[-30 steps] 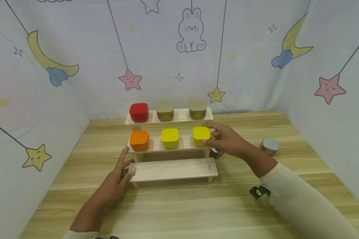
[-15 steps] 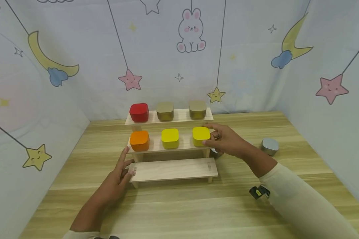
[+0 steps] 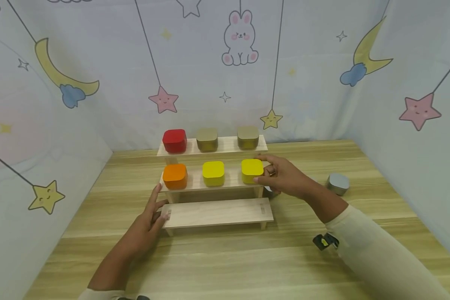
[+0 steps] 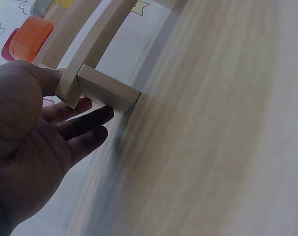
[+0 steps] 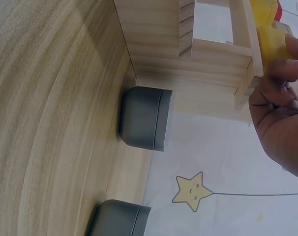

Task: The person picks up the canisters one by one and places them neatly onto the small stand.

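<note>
A wooden three-step shelf [image 3: 217, 213] stands on the table. My right hand [image 3: 286, 177] pinches a rounded-square yellow tin [image 3: 252, 170] at the right end of the middle step, thumb in front and index finger behind. My left hand [image 3: 144, 225] holds the shelf's left end: the thumb lies over the lowest step, and in the left wrist view the other fingers [image 4: 87, 120] are beside its leg [image 4: 109, 86]. Another yellow tin [image 3: 213, 173] and an orange tin [image 3: 174, 176] sit on the middle step. A red tin [image 3: 174, 141] and two gold tins [image 3: 207, 139] line the top step.
A grey tin [image 3: 338, 184] sits on the table at the right. A second grey tin [image 5: 145, 118], mostly hidden by my right hand in the head view, stands beside the shelf. Printed white fabric [image 3: 131, 104] walls the back and both sides.
</note>
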The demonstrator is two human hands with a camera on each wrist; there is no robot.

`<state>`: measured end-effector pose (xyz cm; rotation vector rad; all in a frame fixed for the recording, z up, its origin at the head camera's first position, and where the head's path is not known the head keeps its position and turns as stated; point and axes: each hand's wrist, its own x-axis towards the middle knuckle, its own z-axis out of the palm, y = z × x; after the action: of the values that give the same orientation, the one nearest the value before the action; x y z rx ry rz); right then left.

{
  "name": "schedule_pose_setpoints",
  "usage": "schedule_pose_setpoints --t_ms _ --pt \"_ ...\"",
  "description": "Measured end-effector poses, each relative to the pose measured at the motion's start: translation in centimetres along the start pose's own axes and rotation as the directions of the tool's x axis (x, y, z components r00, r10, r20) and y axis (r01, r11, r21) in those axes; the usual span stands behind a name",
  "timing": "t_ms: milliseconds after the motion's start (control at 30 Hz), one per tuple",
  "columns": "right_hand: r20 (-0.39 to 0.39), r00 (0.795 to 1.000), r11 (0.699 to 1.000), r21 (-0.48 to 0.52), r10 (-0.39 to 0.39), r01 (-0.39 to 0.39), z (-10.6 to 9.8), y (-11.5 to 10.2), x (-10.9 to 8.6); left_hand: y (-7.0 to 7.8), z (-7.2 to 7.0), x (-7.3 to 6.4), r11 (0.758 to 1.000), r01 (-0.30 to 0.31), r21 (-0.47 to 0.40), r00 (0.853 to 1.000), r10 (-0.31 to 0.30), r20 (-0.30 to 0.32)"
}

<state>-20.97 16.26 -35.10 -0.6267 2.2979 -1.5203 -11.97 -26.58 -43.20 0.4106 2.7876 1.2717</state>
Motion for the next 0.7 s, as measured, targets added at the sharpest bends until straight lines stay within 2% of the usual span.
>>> schedule_pose_setpoints --t_ms 433,700 --pt "-0.027 0.999 0.998 -0.051 -0.029 0.027 -1.0 0.6 -0.7 -0.2 0.0 0.1 1.000 -0.012 -0.004 1.000 0.012 -0.003" --pt "-0.054 0.999 0.996 -0.084 -0.004 -0.001 -2.1 1.6 -1.6 -0.3 0.1 0.1 1.000 0.000 -0.008 1.000 0.000 0.000"
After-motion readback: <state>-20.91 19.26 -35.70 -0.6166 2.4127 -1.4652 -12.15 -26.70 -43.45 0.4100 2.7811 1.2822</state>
